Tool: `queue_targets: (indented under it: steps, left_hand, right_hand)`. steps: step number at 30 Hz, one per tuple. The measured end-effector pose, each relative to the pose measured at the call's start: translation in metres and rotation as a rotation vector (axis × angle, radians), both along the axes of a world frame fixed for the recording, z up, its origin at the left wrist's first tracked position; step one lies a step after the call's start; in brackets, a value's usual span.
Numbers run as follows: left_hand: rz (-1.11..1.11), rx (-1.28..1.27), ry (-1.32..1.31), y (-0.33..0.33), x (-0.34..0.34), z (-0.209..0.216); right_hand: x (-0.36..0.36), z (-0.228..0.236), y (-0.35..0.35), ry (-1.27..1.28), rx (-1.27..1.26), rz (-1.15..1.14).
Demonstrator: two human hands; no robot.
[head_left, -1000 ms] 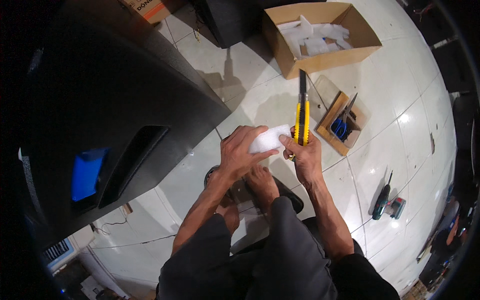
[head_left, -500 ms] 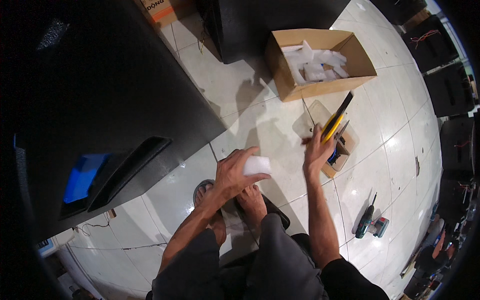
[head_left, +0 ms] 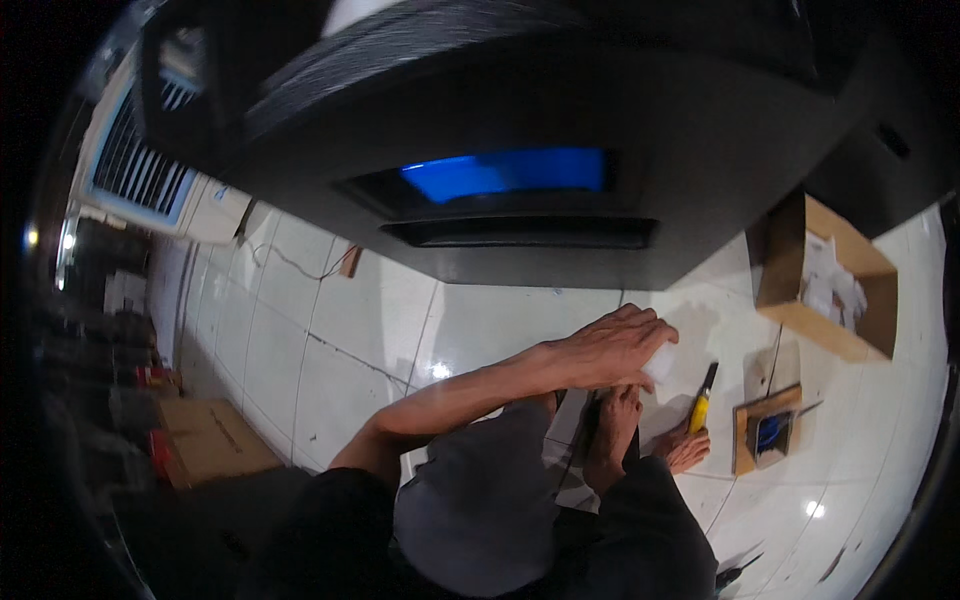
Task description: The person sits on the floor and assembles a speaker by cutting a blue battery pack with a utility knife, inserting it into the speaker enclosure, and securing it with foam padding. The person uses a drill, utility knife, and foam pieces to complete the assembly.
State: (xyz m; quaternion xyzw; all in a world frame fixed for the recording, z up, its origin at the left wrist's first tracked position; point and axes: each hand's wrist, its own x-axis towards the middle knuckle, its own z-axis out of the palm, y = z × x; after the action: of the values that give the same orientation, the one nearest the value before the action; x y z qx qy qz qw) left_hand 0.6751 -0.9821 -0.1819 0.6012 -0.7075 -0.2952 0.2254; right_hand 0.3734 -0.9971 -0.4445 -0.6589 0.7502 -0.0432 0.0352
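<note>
My left hand [head_left: 618,345] is closed round a small white foam piece [head_left: 658,362], with the thumb and fingers on either side of it, above my bare foot [head_left: 613,440]. Low beside my right knee, my right hand [head_left: 684,450] grips the lower end of a yellow utility knife [head_left: 701,408]. The knife's dark blade end points up and away from me, and it does not touch the foam. My knee hides part of the right hand and its forearm.
A large black cabinet [head_left: 540,265] with a blue-lit opening stands ahead. To the right are a cardboard box [head_left: 830,335] of white foam pieces and a small open box [head_left: 745,440] with blue inside. A power drill [head_left: 735,575] lies lower right; a cardboard carton [head_left: 215,440] sits left.
My view has swung left, so the cabinet now spans the top. The right hand with the knife has come down, close to my knee. The left hand still holds the foam.
</note>
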Motion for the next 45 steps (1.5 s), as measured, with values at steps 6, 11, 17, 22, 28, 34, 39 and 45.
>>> queue_targets:
  steps: [6,11,17,22,28,34,39,45]
  left_hand:
    - [0.162,-0.278,-0.104,0.084,0.045,0.087]
    - [0.195,-0.499,-0.354,0.125,0.074,0.135]
    - [0.244,-0.584,-0.531,0.152,0.096,0.165]
    - [0.153,-0.562,-0.433,0.161,0.111,0.170]
    - [0.109,-0.492,-0.404,0.170,0.134,0.169]
    - [0.109,-0.444,-0.384,0.168,0.139,0.159]
    - [0.250,-0.628,-0.665,0.169,0.149,0.155]
    - [0.598,-0.811,-0.801,0.163,0.154,0.170]
  right_hand:
    - [0.041,0.137,-0.058,-0.475,0.077,0.315]
    - [0.129,0.362,-0.067,-1.140,0.389,1.006]
    - [0.233,0.431,-0.012,-0.437,0.439,1.533]
    - [0.285,0.398,0.023,-0.509,0.310,1.457]
    - [0.308,0.354,0.051,-0.908,-0.074,1.419]
    - [0.308,0.332,0.061,-0.905,-0.198,1.383]
    - [0.326,0.351,0.054,-0.962,-0.159,1.271]
    - [0.343,0.342,0.050,-0.937,-0.266,1.270]
